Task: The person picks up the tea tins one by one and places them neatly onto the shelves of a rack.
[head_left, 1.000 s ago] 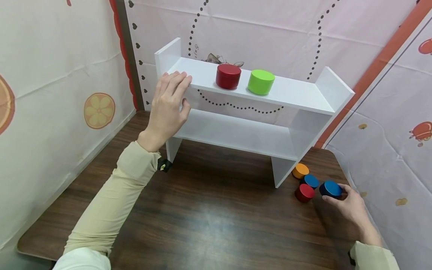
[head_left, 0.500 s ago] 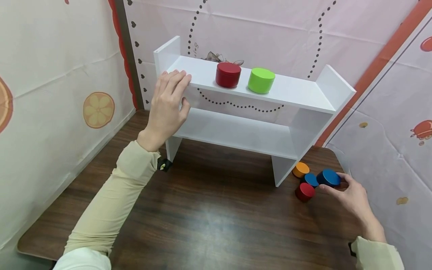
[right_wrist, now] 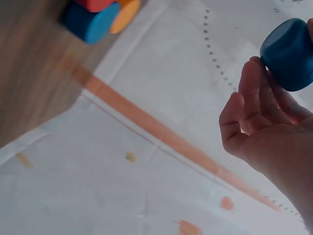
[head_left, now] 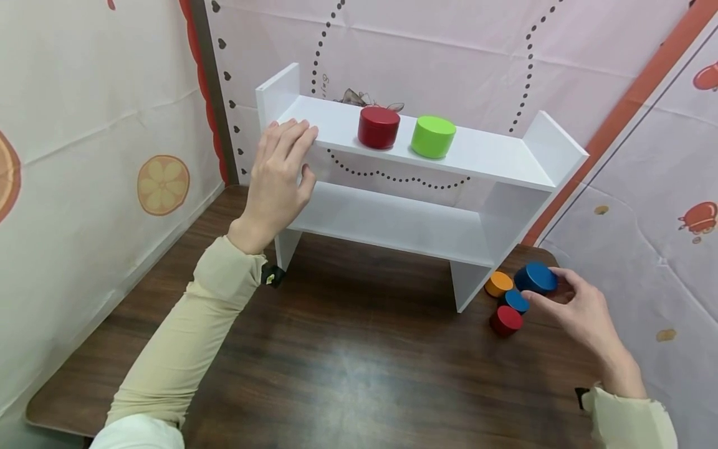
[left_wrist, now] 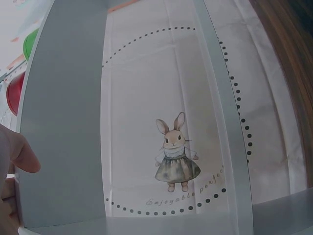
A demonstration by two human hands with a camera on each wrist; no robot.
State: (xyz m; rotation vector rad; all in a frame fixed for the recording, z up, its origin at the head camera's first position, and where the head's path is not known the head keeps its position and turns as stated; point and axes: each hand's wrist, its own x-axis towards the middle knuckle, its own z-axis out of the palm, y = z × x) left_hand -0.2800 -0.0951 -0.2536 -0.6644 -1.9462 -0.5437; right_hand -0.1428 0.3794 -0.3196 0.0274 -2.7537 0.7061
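Observation:
My right hand [head_left: 589,312] pinches a blue round tin [head_left: 536,278] between thumb and fingers, raised over the right side of the table. The same blue tin [right_wrist: 290,55] shows at the right edge of the right wrist view. Close by it stand an orange tin [head_left: 498,284], a smaller-looking blue tin [head_left: 514,302] and a red tin [head_left: 507,321]. My left hand [head_left: 279,174] rests with its fingers over the front edge of the white shelf unit [head_left: 482,156], near its left end. A dark red tin [head_left: 378,128] and a lime green tin [head_left: 433,137] stand on the top board.
A lower board [head_left: 392,221] spans the shelf unit beneath the top one. The unit stands on a dark wooden table [head_left: 348,362]. Printed cloth walls [head_left: 112,112] enclose the table at the left, back and right.
My right hand has lifted the blue tin and carried it away from me and slightly left, past the small blue tin. My left hand has stayed on the shelf edge.

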